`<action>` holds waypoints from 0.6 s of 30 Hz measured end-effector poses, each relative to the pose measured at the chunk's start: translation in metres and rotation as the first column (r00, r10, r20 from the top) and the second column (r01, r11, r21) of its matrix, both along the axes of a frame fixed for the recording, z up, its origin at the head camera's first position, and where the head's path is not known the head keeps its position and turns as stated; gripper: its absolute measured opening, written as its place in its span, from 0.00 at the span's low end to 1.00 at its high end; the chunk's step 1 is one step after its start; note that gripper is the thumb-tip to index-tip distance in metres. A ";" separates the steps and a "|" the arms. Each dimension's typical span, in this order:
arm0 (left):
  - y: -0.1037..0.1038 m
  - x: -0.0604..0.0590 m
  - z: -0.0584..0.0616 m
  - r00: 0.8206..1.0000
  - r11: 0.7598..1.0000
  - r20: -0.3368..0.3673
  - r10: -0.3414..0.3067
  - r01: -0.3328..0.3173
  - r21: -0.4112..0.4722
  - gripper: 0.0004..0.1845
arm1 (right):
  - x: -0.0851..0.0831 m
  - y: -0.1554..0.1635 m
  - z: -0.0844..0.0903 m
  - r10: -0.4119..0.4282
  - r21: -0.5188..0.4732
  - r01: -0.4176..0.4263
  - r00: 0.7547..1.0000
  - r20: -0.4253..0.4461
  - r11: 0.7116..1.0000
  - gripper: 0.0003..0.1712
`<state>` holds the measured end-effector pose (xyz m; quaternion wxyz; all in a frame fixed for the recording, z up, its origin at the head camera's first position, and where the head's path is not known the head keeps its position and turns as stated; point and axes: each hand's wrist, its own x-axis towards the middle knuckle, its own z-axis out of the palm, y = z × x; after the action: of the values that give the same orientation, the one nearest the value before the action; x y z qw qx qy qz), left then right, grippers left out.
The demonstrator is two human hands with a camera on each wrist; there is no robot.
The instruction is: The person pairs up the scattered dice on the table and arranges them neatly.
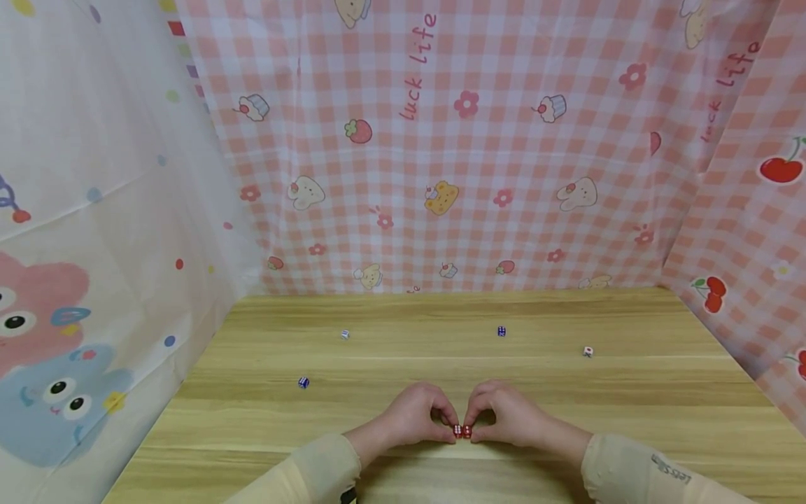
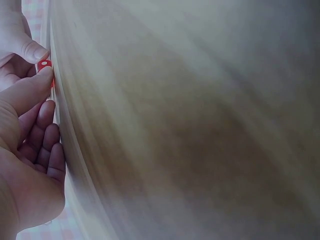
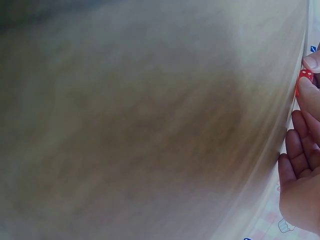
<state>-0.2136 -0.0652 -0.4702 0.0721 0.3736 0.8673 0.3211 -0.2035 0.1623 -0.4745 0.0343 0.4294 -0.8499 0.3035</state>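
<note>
Two red dice with white pips sit side by side near the front of the wooden table. My left hand [image 1: 418, 414] pinches the left red die [image 1: 457, 431] between thumb and fingertips. The right red die [image 1: 467, 432] is pinched the same way by my right hand [image 1: 506, 413]. The dice touch or nearly touch; I cannot tell which. In the left wrist view, a red die [image 2: 44, 64] shows between the two hands' fingertips. A red die [image 3: 305, 75] also appears at the right edge of the right wrist view, partly covered by the thumb.
On the wooden table [image 1: 403, 364] lie a white die [image 1: 345, 334] and a blue die [image 1: 303, 383] to the left, a blue die [image 1: 502, 331] farther back, and a white die [image 1: 588, 352] to the right. A pink checked cloth [image 1: 403, 161] hangs behind.
</note>
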 end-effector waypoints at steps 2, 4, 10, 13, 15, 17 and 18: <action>0.000 0.000 0.000 1.000 1.000 -0.001 0.000 0.000 -0.003 0.08 | 0.000 0.000 -0.001 -0.002 -0.001 0.002 1.000 0.001 1.000 0.10; 0.000 0.000 0.000 1.000 1.000 -0.001 -0.001 0.001 -0.004 0.08 | 0.000 0.000 -0.001 -0.004 -0.002 0.004 1.000 0.001 1.000 0.10; -0.001 0.000 0.002 1.000 1.000 -0.008 -0.004 0.004 -0.012 0.08 | -0.001 0.000 -0.003 -0.009 0.000 0.009 1.000 -0.008 1.000 0.10; -0.002 0.000 0.002 1.000 1.000 -0.005 -0.008 0.008 -0.013 0.08 | -0.001 0.000 -0.002 -0.009 0.000 0.009 1.000 -0.009 1.000 0.10; -0.004 -0.001 0.002 1.000 1.000 -0.009 -0.008 0.008 -0.018 0.09 | -0.001 0.000 -0.002 -0.011 0.000 0.011 1.000 -0.006 1.000 0.10; -0.008 -0.001 0.003 1.000 1.000 -0.011 -0.005 0.005 -0.024 0.09 | -0.001 0.000 -0.001 -0.017 0.004 0.017 1.000 0.005 1.000 0.10; -0.010 -0.002 0.004 1.000 1.000 -0.011 -0.003 0.003 -0.023 0.09 | 0.000 0.001 -0.001 -0.021 0.006 0.020 1.000 0.013 1.000 0.10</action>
<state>-0.2152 -0.0755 -0.4666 0.0721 0.3758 0.8708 0.3087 -0.2038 0.1628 -0.4752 0.0304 0.4187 -0.8554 0.3034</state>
